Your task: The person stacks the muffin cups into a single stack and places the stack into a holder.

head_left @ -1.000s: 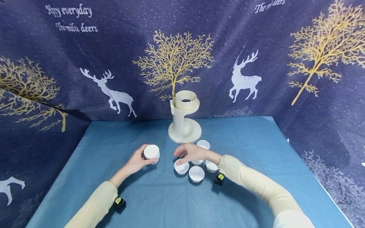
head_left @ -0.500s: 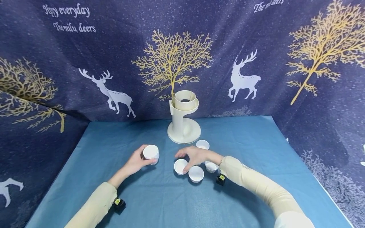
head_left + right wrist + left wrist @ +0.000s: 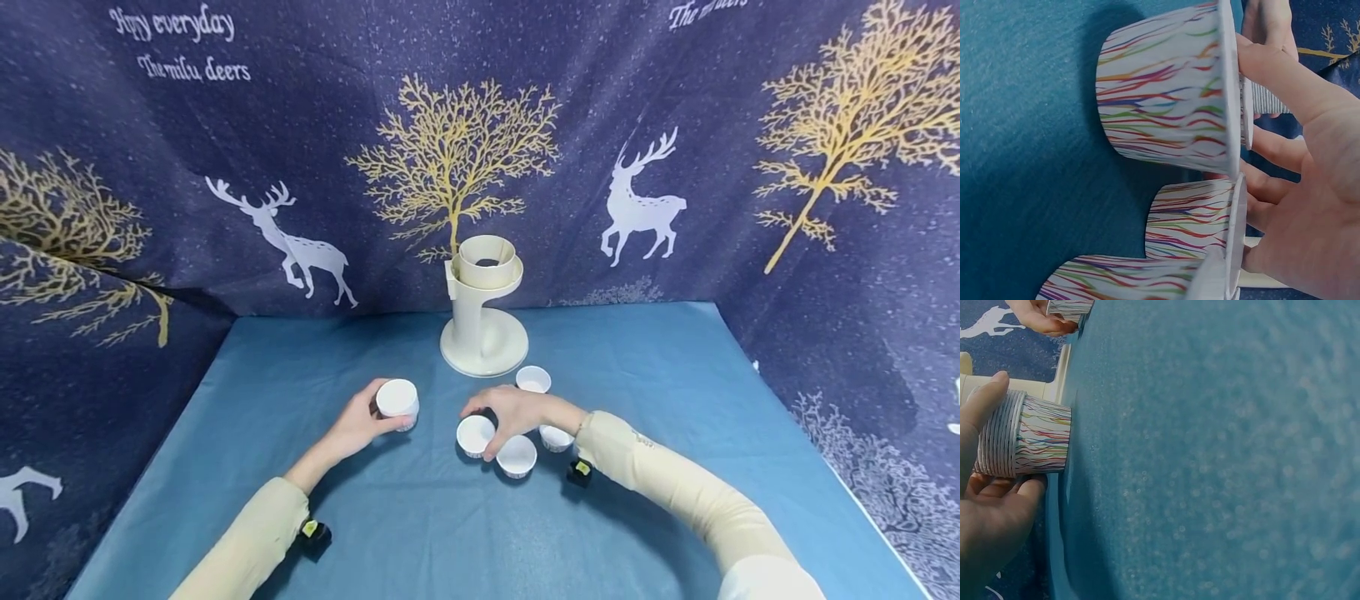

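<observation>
My left hand holds a nested stack of white paper baking cups at the left of the table. In the left wrist view the stack lies between thumb and fingers, with colourful wavy stripes on the outermost cup. My right hand reaches over a group of single cups, thumb and fingers curled round the leftmost paper cup. Another paper cup stands just beside the thumb, large in front of the hand in the right wrist view. The palm hides part of the group behind it.
A cream plastic stand with a round base and a ring-shaped top rises behind the cups. Further single cups stand beyond and right of my right hand. A dark printed cloth hangs behind the blue tablecloth.
My right hand has lowered slightly toward the near side; its thumb has moved from over the leftmost cup to its right side. My left hand keeps the stack in about the same place.
</observation>
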{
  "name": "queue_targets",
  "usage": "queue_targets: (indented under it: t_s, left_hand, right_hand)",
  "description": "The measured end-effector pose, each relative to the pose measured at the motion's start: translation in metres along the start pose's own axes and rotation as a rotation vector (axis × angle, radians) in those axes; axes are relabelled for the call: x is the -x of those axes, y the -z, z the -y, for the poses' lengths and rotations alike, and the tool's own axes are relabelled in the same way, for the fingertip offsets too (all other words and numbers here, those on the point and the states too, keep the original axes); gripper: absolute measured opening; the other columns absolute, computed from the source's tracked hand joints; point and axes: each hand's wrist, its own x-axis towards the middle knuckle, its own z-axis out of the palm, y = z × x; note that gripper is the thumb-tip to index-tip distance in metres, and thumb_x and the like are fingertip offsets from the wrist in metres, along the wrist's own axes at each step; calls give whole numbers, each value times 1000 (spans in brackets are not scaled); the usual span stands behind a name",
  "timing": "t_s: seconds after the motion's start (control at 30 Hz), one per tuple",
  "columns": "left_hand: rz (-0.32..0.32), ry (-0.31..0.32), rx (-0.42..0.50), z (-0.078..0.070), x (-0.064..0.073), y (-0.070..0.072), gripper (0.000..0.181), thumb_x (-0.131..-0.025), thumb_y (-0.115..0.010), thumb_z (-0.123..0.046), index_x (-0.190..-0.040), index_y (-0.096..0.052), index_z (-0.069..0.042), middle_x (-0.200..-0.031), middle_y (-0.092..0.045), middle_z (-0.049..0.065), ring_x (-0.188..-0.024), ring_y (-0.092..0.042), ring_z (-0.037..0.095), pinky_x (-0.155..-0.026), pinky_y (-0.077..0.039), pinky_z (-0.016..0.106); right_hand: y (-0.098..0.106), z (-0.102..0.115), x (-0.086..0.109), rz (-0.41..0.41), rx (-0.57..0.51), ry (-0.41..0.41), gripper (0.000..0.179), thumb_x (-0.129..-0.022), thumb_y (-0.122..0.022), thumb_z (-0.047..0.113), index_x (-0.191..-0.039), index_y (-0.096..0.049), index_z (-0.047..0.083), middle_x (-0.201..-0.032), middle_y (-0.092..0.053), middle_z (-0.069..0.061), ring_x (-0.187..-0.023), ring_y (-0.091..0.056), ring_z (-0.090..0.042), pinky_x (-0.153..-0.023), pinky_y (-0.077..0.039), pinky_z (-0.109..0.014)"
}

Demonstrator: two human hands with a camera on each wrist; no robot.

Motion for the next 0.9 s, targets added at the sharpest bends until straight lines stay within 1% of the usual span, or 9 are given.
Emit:
queue_targets:
  t_s: [0.17, 0.33, 0.47, 0.67, 0.77, 0.9]
  left_hand:
    - [0, 3, -9, 2, 0, -1, 69, -70, -79, -32, -126, -46, -9, -124, -52, 13, -116, -49, 27, -96, -40, 44]
    - [0, -11, -1, 2, 0, -1, 69, -69, -79, -31, -126, -46, -9, -122, -52, 13, -114, -50, 27, -95, -41, 44]
    - [-4, -14, -8, 2, -1, 0, 68, -70, -79, -32, -125, -46, -9, -121, -53, 13, -112, -51, 26, -94, -41, 43]
    - [2, 16, -27, 2, -1, -1, 67, -71, -78, -28, -126, -46, -8, -123, -52, 14, -114, -50, 26, -95, -41, 41]
    - [0, 16, -23, -8, 3, 0, 64, -73, -77, -22, -126, -46, -4, -122, -52, 16, -114, -50, 29, -95, -41, 43]
    - [7, 11, -30, -25, 8, 3, 61, -74, -76, -16, -125, -45, 0, -121, -52, 19, -114, -51, 31, -94, -42, 44]
  right_hand:
    - [-1, -1, 1, -1, -22, -2, 59, -66, -78, 43, -118, -58, 23, -118, -59, 10, -110, -52, -8, -93, -41, -26]
    - [-2, -1, 1, -8, -16, -3, 59, -70, -74, 45, -122, -57, 23, -124, -57, 8, -115, -50, -9, -96, -41, -28]
    - [-2, 0, -2, -40, -22, 23, 60, -73, -73, 44, -125, -55, 21, -126, -57, 6, -119, -50, -9, -98, -40, -27]
    - [-1, 2, -8, -89, -41, 51, 61, -75, -71, 43, -127, -54, 16, -127, -57, 4, -120, -50, -9, -100, -40, -26]
    - [1, 4, -9, -108, -66, 31, 63, -74, -72, 45, -126, -54, 16, -125, -57, 5, -116, -53, -10, -97, -41, -27]
    - [5, 7, -10, -124, -109, 8, 57, -71, -75, 45, -118, -55, 21, -115, -60, 8, -107, -56, -9, -93, -44, -29]
